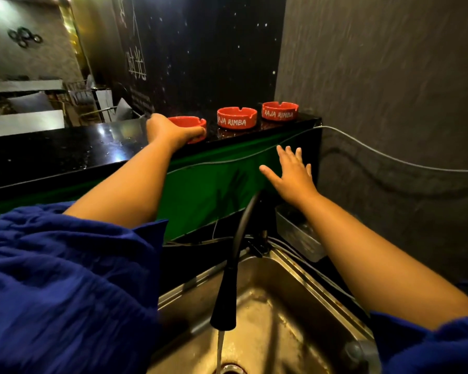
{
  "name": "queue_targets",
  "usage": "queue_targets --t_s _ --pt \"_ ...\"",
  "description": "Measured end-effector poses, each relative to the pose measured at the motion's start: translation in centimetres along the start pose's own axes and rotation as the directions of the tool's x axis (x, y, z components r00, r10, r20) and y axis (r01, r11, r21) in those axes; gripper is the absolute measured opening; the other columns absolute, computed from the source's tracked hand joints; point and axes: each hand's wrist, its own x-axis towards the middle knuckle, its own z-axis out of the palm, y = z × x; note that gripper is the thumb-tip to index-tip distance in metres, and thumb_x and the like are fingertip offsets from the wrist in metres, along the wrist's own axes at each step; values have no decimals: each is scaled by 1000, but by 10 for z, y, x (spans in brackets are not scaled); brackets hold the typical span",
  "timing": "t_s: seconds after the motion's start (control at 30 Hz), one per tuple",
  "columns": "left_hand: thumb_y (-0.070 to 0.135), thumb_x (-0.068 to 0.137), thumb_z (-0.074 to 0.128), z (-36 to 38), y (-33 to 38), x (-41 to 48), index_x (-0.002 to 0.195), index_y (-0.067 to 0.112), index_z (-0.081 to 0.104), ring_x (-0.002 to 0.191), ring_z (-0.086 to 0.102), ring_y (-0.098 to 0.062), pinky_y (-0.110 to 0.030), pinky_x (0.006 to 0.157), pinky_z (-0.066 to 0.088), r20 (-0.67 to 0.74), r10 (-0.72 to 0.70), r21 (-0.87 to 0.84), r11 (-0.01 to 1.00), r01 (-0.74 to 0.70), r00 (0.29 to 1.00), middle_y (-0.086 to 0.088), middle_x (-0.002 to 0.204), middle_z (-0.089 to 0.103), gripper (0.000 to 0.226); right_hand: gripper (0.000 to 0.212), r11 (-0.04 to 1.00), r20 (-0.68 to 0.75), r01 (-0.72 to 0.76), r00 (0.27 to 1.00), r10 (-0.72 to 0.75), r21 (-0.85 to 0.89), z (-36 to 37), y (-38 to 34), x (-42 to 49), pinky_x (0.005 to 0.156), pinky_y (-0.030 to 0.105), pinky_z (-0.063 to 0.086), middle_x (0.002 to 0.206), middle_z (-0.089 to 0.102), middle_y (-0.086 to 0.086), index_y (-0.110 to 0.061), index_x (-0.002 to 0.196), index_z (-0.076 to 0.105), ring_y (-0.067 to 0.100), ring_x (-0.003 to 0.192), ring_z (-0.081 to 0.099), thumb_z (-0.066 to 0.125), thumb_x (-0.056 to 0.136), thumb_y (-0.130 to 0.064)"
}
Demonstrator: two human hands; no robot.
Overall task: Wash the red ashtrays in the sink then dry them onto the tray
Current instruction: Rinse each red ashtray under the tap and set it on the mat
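Three red ashtrays stand in a row on a black counter (65, 147) above the sink. My left hand (168, 130) grips the leftmost ashtray (192, 124) by its near side. The middle ashtray (237, 117) and the right ashtray (279, 111) carry white lettering and sit untouched. My right hand (292, 174) hovers with spread fingers in front of the green panel below the counter, holding nothing. Below, water runs from a black faucet (227, 287) into the steel sink (295, 314).
A metal container (297, 233) stands behind the sink at the right, next to the grey wall. A thin cable (376, 152) runs along the wall and the green panel (208, 184). Blue sleeves cover the lower left and lower right of the view.
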Motion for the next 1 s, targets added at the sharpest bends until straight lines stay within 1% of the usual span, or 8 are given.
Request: queue_targets --t_s 0.2,0.33,0.47,0.7,0.77,0.87,0.93,1.0 --pt "63 42 81 -38 -22 -72 131 8 44 115 53 -19 -30 97 45 -57 145 -91 985 -150 988 -7 128 53 111 74 998 52 66 997 -65 -25 -4 -1 -58 115 49 0 159 4 6 -19 151 11 23 146 -8 40 93 -54" --pt "52 56 82 -65 -46 -143 139 10 35 120 47 -14 -18 93 36 -48 200 -112 972 -205 979 -5 136 46 104 72 994 42 108 993 -108 -2 8 5 -108 115 49 1 159 6 7 -17 151 15 23 146 -6 42 94 -52" --pt "46 54 86 -79 -94 -217 138 9 38 110 46 -6 -11 88 34 -19 227 -122 966 -227 974 -4 133 49 104 70 994 39 96 994 -98 60 34 16 -163 115 48 -1 159 7 6 -17 150 17 22 146 -7 42 94 -50" --pt "62 32 78 -61 -200 -321 138 11 37 112 51 -11 -22 95 41 136 94 -150 986 -73 986 2 124 49 125 70 996 157 86 983 -90 33 94 37 -250 115 44 -6 159 3 4 -20 150 15 19 145 -12 40 94 -51" --pt "53 37 87 -50 -226 -346 140 14 33 115 50 -14 -28 98 42 204 59 -115 993 -36 977 -1 130 47 123 70 997 216 59 974 -67 45 109 45 -270 114 41 -8 159 1 3 -20 150 14 17 144 -14 39 93 -53" --pt "39 45 90 -31 -251 -383 143 18 27 121 45 -18 -34 102 40 253 -41 -69 996 61 966 -5 137 41 118 68 996 319 0 947 -27 86 128 56 -289 114 39 -7 159 4 3 -21 150 17 17 144 -13 38 94 -52" --pt "41 44 90 -17 -260 -400 144 19 25 123 44 -17 -36 103 40 273 -94 -54 992 113 957 -3 138 40 121 64 984 367 -34 930 -33 173 140 59 -293 116 38 1 158 13 5 -19 148 25 20 146 -3 40 94 -49" --pt "41 42 91 -3 -263 -411 144 19 26 121 44 -13 -30 102 39 272 -119 -62 988 141 955 -1 137 41 122 57 945 455 -113 890 -41 306 150 58 -294 114 33 18 153 29 9 -16 145 34 22 142 20 42 96 -44"
